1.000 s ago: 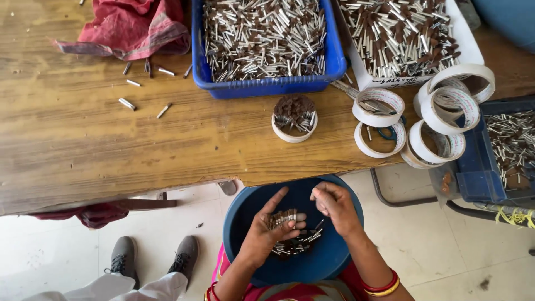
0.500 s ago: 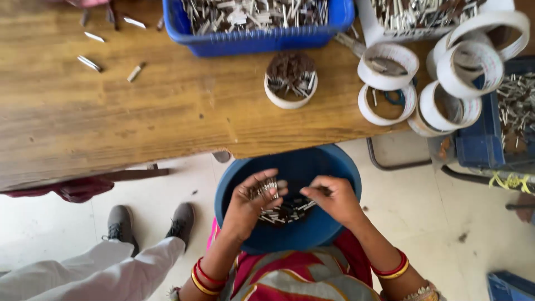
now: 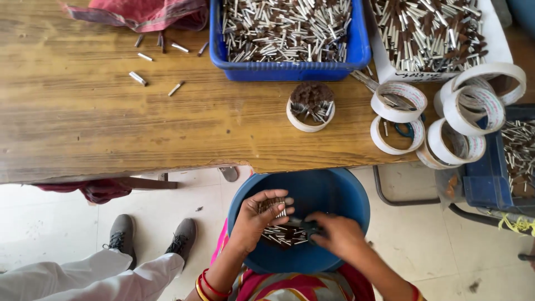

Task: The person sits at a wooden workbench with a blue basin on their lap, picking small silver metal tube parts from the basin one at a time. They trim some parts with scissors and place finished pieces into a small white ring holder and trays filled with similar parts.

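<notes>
Head view, looking straight down on a round blue tub held in the lap, just under the near edge of a wooden table. Left hand inside the tub, fingers curled shut around a bundle of small metal sticks, ends poking out past the knuckles. Right hand beside it, low in the tub, fingers pressed together on something dark and small; cannot tell what, blurred. More loose sticks heaped on the tub floor between and below both hands. Red bangles on the left wrist.

On the table, well apart from the hands: blue tray full of the same sticks, white tray of brown-tipped ones just to its right. Small white ring near the table edge, packed with upright sticks. Several rolls of white tape clustered at the right, scissors partly under them. A few stray sticks scattered at upper left, near a red cloth. Another blue crate with sticks at far right, below table level.

Bottom left on the floor: another person's grey shoes and white trousers
</notes>
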